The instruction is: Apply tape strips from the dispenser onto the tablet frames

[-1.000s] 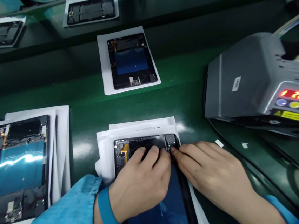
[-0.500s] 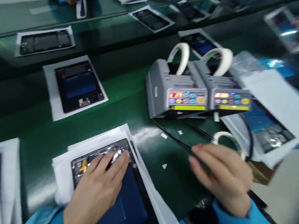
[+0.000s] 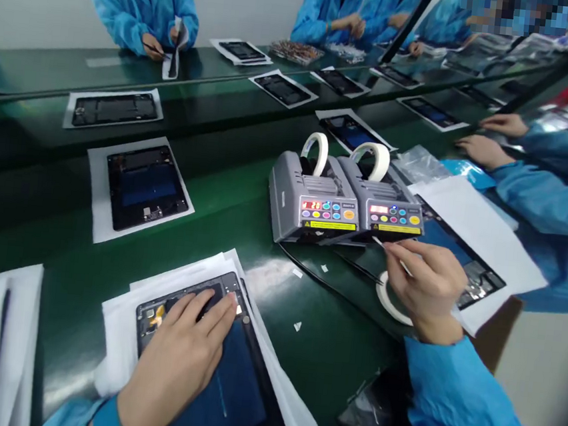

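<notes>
My left hand [image 3: 182,354] lies on an opened tablet frame [image 3: 242,383], its fingers stretched over the upper part of the black and blue inside. Under the tablet is a stack of white sheets [image 3: 120,321]. My right hand [image 3: 425,280] is at the front of the right-hand tape dispenser [image 3: 391,217], thumb and fingertips pinching a small strip of white tape [image 3: 378,242]. Beside it stands the left-hand tape dispenser [image 3: 329,211]. Both grey machines carry a white tape roll on top and have lit red displays. A loose tape roll [image 3: 390,303] sits partly behind my right hand.
Small tape scraps [image 3: 297,273] and black cables [image 3: 327,285] lie before the dispensers. Another tablet [image 3: 149,183] rests on paper at the left. More sheets and tablets [image 3: 483,282] are at the right. Co-workers' hands [image 3: 486,149] rest across the bench.
My right hand has moved up to the right-hand dispenser and now pinches a tape strip. My left hand stays on the tablet. The head view has tilted up, showing more co-workers.
</notes>
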`<state>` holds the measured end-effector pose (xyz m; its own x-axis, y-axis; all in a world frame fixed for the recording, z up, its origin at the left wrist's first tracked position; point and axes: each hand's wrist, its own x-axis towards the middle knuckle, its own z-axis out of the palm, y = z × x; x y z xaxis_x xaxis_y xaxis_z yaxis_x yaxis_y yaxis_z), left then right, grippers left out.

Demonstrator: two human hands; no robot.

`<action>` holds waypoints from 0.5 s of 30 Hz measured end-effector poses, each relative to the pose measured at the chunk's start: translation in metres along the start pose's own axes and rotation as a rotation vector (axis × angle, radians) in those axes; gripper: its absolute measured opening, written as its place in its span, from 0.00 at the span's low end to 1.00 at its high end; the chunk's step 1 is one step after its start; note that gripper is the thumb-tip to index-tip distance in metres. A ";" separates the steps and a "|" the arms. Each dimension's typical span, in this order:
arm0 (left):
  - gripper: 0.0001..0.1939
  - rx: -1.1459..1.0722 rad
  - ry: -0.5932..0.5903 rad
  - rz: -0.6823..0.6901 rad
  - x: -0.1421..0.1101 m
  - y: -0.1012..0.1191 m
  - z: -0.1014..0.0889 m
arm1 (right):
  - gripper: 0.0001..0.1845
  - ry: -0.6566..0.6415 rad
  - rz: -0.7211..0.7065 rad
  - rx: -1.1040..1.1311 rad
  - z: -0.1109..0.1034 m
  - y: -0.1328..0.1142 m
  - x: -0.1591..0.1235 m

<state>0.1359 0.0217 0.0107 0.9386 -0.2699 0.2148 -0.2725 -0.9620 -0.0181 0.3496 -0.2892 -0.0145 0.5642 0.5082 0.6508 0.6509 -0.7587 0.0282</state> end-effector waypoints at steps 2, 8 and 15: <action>0.20 -0.002 -0.023 -0.015 -0.012 0.002 -0.009 | 0.16 0.024 -0.073 0.090 -0.012 -0.023 -0.003; 0.17 -0.017 -0.075 -0.245 -0.078 -0.007 -0.035 | 0.15 -0.259 -0.388 0.574 -0.040 -0.122 -0.007; 0.24 -0.088 -0.118 -0.332 -0.098 -0.021 -0.019 | 0.08 -0.271 -0.612 0.680 -0.008 -0.242 0.051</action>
<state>0.0451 0.0689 0.0090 0.9956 0.0488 0.0805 0.0390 -0.9922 0.1187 0.2168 -0.0829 0.0179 0.0712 0.8806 0.4686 0.9800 0.0257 -0.1972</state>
